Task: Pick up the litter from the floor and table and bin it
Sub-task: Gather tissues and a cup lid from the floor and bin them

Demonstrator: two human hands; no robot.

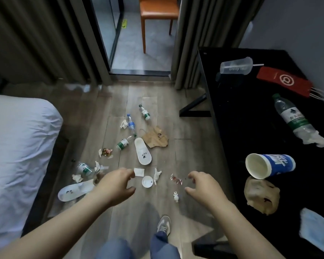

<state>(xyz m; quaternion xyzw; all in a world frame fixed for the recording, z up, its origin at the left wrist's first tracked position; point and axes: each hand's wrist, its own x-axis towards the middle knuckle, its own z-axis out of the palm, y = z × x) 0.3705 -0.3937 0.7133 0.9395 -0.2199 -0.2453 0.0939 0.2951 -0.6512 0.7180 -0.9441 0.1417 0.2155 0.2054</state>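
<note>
Wood floor (191, 146): our left hand (118, 184) & right hand (202, 186) hover empty, fingers loosely curled. White lid (147, 181), red wrapper (176, 179) just beyond; cup (269, 166) on table (232, 109); bottle (123, 143) farther. Risk: we bin a slipper (143, 153) by mistake, as it's amid litter.

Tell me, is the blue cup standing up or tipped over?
Tipped over. The blue cup lies on its side on the table, open mouth showing, nothing visible inside.

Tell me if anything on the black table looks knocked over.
Yes. On the black table, the blue paper cup lies on its side, the clear plastic cup is tipped over with its straw sticking out, and a water bottle lies flat, a crumpled tissue at its base.
</note>
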